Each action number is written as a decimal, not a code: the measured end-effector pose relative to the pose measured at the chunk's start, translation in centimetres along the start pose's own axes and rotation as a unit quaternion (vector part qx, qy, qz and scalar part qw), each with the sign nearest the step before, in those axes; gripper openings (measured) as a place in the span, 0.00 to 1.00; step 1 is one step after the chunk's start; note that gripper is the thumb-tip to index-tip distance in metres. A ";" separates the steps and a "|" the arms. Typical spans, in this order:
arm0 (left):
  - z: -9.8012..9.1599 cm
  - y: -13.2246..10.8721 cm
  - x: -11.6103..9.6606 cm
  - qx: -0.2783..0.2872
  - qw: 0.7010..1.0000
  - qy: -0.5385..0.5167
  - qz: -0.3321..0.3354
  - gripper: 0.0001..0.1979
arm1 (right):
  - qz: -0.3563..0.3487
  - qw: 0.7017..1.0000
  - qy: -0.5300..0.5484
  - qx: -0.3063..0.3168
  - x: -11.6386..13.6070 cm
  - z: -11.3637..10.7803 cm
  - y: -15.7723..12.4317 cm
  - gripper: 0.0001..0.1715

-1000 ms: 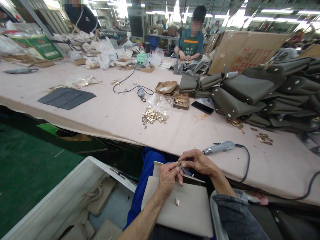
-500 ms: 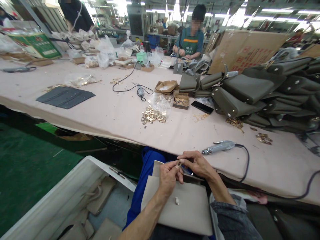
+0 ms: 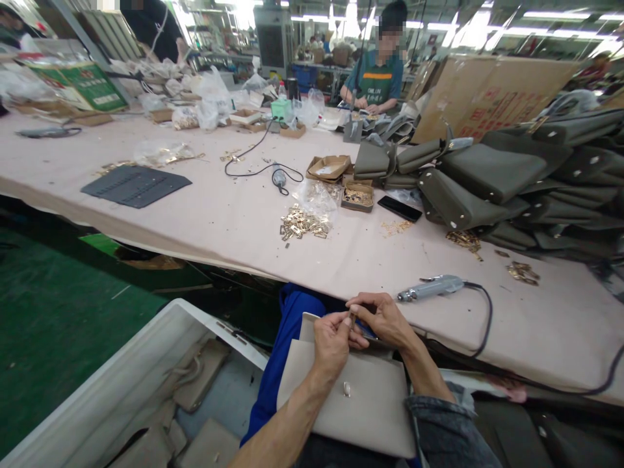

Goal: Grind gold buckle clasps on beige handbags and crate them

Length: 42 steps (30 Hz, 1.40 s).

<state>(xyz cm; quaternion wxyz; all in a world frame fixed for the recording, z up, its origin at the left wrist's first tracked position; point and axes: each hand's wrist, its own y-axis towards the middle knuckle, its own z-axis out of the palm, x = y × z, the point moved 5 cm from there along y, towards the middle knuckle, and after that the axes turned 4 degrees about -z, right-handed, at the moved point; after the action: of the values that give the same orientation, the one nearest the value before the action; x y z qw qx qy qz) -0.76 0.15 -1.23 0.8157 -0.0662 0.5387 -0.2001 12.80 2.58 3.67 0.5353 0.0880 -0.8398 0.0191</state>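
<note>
Left hand (image 3: 332, 343), right hand (image 3: 383, 320): grip clamped on fitting (image 3: 352, 319), by tabletop (image 3: 244, 227) near edge. Driver (image 3: 431, 287) just inside, pile (image 3: 303, 222) farther back.

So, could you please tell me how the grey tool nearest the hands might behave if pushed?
The grey tool looks rounded, so might roll, though its lever could stop that. Its dark cord would probably drag along.
</note>
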 end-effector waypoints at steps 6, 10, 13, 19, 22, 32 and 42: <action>0.1 0.2 -0.1 -0.003 1.000 -0.021 -0.012 0.19 | 0.052 0.997 0.046 -0.040 -0.8 0.4 -0.5 0.19; 0.0 0.2 -0.1 -0.018 0.999 -0.026 -0.020 0.18 | 0.096 0.973 0.043 -0.205 -1.6 -3.0 -2.4 0.31; 0.2 0.3 0.2 -0.020 0.999 -0.023 -0.024 0.18 | 0.140 0.905 -0.096 -0.389 -2.3 -7.7 -5.0 0.30; 0.3 0.8 0.4 -0.025 0.999 -0.004 -0.024 0.18 | 0.330 0.752 -0.352 -0.450 -4.6 -13.4 -6.7 0.42; 0.3 0.8 0.5 -0.023 0.999 0.004 -0.026 0.18 | 0.388 0.736 -0.351 -0.429 -5.4 -13.6 -5.5 0.54; 0.0 1.1 0.7 -0.027 0.999 0.005 -0.023 0.22 | 0.325 0.739 0.015 -0.590 -8.4 -14.5 -5.9 0.41; -0.4 1.6 1.4 -0.029 0.999 0.017 -0.038 0.24 | 0.019 0.663 0.502 -0.555 -9.9 -15.0 -4.0 0.15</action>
<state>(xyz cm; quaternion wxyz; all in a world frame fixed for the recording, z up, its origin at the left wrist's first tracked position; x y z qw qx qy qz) -0.26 1.07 -3.05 0.7962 -0.1068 0.5547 -0.2167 31.00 1.81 0.91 0.8250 -0.2644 -0.2998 -0.3995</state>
